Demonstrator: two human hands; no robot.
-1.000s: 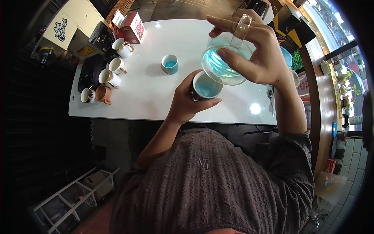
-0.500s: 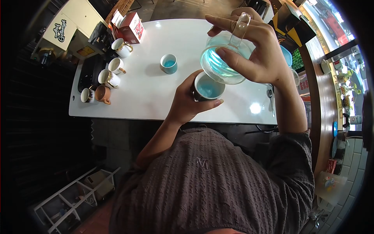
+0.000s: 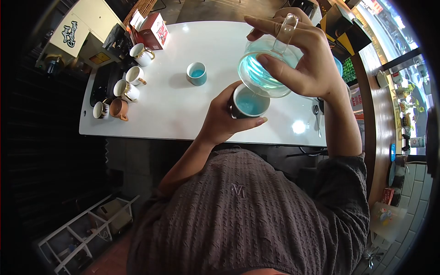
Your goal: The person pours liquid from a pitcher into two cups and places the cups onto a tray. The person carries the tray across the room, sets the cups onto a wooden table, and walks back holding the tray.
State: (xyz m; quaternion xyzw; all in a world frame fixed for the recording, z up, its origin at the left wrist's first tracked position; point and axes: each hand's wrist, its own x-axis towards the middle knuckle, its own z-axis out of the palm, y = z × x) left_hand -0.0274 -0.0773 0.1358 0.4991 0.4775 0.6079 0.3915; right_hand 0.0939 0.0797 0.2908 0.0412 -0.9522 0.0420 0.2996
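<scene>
My left hand (image 3: 222,114) is wrapped round a cup (image 3: 251,101) with a pale inside and a dark outer wall, holding it above the table's near side. Blue liquid lies in it. Over the cup's right rim, my right hand (image 3: 300,59) grips a clear glass pitcher (image 3: 266,73) by its handle and side, thumb near the rim. The pitcher is tilted toward the cup and has bright blue liquid inside; a falling stream cannot be made out. Farther left, a small light cup (image 3: 197,74) with blue liquid stands upright on the white table (image 3: 169,105).
Several mugs stand along the table's left end, among them a brown mug (image 3: 119,109) and a white mug (image 3: 142,55). Behind them is a red and white box (image 3: 155,33). A spoon (image 3: 317,120) lies near the right edge, below my right forearm.
The held cup and the pitcher have shifted slightly right in view, the cup a little more. The liquid in the cup looks slightly higher. Both hands keep their grips.
</scene>
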